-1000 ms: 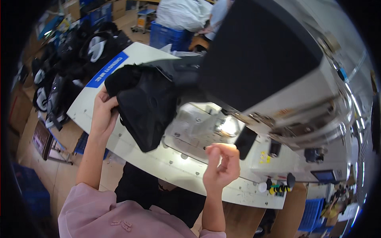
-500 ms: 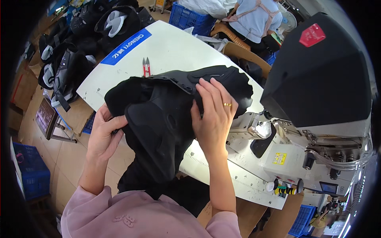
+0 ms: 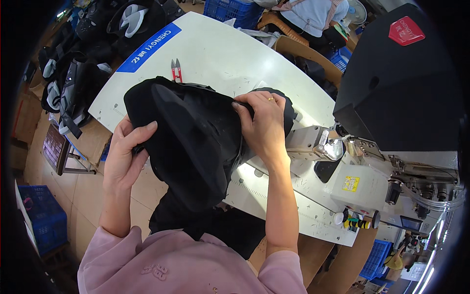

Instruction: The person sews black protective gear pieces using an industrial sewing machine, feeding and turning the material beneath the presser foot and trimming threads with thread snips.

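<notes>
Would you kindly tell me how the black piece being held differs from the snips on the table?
The black piece is much larger than the snips. The snips have red handles; the black piece shows no red. The black piece is held, while the snips lie on the table.

Spans the middle of the frame as a matt black boot upper [image 3: 196, 147]. Tilts, with collar [image 3: 138, 95] toward the left and toe [image 3: 288, 109] right of centre.
</notes>
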Demonstrator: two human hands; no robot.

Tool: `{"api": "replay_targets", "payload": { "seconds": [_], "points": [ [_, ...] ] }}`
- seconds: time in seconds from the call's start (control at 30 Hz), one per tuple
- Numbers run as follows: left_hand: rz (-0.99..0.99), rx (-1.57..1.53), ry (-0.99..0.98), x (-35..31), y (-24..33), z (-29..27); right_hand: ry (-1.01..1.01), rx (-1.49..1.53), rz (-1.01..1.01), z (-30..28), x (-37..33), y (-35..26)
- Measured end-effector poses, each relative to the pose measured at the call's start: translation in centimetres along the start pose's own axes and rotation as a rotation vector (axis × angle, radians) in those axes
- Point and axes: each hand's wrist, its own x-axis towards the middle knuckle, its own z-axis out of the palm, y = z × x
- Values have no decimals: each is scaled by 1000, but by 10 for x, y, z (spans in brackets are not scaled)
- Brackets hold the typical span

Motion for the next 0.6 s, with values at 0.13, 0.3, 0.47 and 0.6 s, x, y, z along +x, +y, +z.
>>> {"api": "replay_targets", "payload": {
  "seconds": [0.13,0.3,0.47,0.6],
  "points": [
    [8,18,2,3,-3,-1,-14,6,18,0,-1,1],
    [-12,-32,-19,6,-1,-1,5,8,-2,0,-5,1],
    [-55,-43,-9,6,1,-6,-153,93,220,-10,-6,-2],
    [-39,-8,32,12,4,-16,143,217,-96,-30,-23,-21]
  ]
}}
